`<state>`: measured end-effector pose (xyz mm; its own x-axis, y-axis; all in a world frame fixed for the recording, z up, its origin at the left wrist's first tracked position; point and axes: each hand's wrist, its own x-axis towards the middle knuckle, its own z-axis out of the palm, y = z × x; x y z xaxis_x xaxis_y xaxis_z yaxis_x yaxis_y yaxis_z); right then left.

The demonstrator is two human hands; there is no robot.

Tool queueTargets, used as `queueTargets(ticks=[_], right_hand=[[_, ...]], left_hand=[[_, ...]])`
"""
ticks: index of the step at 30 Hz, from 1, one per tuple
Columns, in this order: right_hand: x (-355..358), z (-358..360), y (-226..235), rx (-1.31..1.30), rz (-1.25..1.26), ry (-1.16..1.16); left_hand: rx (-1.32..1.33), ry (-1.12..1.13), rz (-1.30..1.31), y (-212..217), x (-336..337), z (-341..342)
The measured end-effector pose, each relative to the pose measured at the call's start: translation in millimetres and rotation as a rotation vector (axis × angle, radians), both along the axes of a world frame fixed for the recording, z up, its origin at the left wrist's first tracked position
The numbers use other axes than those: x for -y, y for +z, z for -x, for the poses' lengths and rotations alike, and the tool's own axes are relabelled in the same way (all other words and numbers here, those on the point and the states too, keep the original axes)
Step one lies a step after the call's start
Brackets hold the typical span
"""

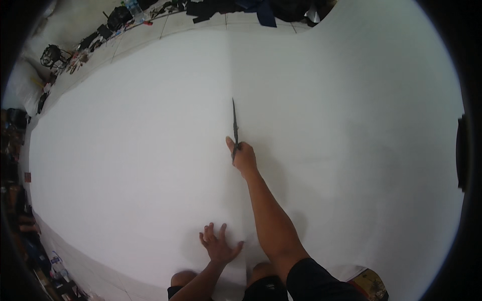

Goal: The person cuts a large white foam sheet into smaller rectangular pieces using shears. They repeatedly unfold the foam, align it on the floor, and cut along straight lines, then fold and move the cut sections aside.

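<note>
A large white sheet (125, 135) spreads before me, with a straight tonal line running up its middle. My right hand (245, 157) reaches far out over that line, its fingers closed around the handles of dark scissors (235, 122). The long blades point away from me along the line and look nearly closed. Nearer to my knees, my left hand (218, 245) rests on the sheet with its fingers spread and nothing in it. Whether the sheet is paper or cloth I cannot tell.
Dark cloth (216, 7) lies past the sheet's far edge, beside plastic bottles (133, 7). At the far left stands a black wire-frame object (52, 56). Clutter lines the left rim. A patterned brown and yellow item (369, 285) lies by my right arm.
</note>
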<state>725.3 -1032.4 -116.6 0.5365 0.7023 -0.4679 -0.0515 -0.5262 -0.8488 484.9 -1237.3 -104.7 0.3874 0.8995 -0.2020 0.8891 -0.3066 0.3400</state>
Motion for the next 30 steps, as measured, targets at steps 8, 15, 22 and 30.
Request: queueTargets(ticks=[8, 15, 22, 30], right_hand=[[-1, 2, 26, -0.263, -0.070, 0.016], [12, 2, 2, -0.218, -0.041, 0.001], [-6, 3, 8, -0.230, -0.057, -0.075], [-19, -2, 3, -0.213, 0.009, -0.047]], left_hand=[[-0.024, 0.115, -0.323, -3, -281, -111], [-0.055, 0.098, -0.250, -28, -238, -99], [-0.043, 0.059, -0.200, -25, -168, -52], [-0.185, 0.053, -0.066, -8, -152, -39]])
